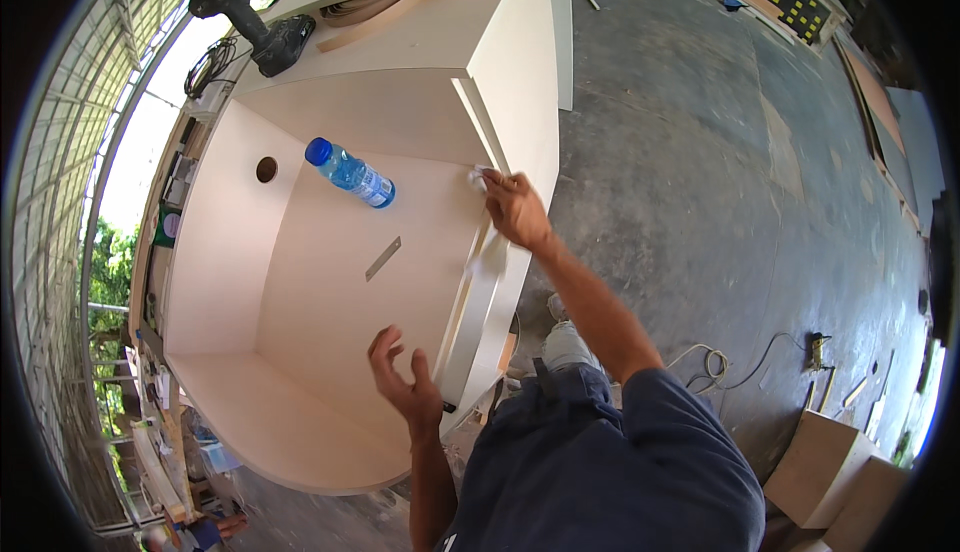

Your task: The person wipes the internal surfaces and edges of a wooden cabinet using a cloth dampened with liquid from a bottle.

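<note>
White wad (477, 178) pinched at the right edge of a pale cabinet

The wad sits in the fingertips of the person's right hand (516, 210), beside the pale rail (483, 120) that runs along the right side of the cabinet (330, 297). Thumb and fingers are clamped on it, and the forearm reaches up to it from the lower right. A whitish blur shows just below that hand; it may be more of the same material, though the smear is too soft to be sure, and I cannot tell cloth from paper.

The left hand (408, 384) is lower down, above the near part of the cabinet, its fingers curled and the thumb spread well apart from them.

Inside the cabinet, a blue-capped plastic bottle (352, 174) lies tilted, cap toward the upper left. Nearer the middle is a flat grey strip (383, 259), apart from the bottle. A round hole (266, 169) pierces the left wall.

Beyond the far wall, a black cordless drill (250, 22) stands on a pale surface near a brown coil (372, 8). On the grey floor (660, 152) to the right lie a looped cable (715, 363) and a wooden box (812, 464).
</note>
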